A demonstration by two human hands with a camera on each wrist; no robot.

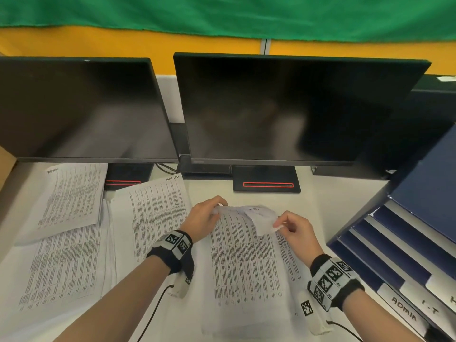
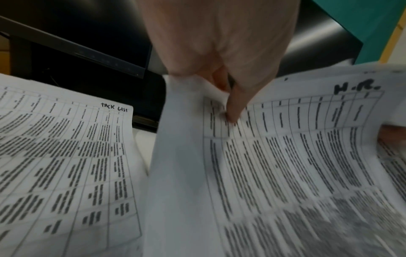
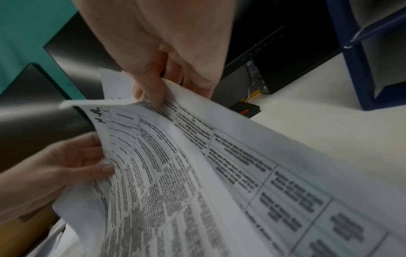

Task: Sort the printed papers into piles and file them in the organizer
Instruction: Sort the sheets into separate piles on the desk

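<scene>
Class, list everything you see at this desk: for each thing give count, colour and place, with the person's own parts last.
monitors: two, black, back of desk.
printed papers: several white piles, desk left and centre.
H.R. sheet: one, white, lifted at its top corners.
organizer: one, blue, right; tabs ADMIN and I.T readable.
desk: white.
left hand: pinches the sheet's left corner.
right hand: pinches its right corner.
wristbands: two, black with markers.

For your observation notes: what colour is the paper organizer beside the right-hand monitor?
Dark blue organizer, with pale label tabs; clearest in the head view.
</scene>
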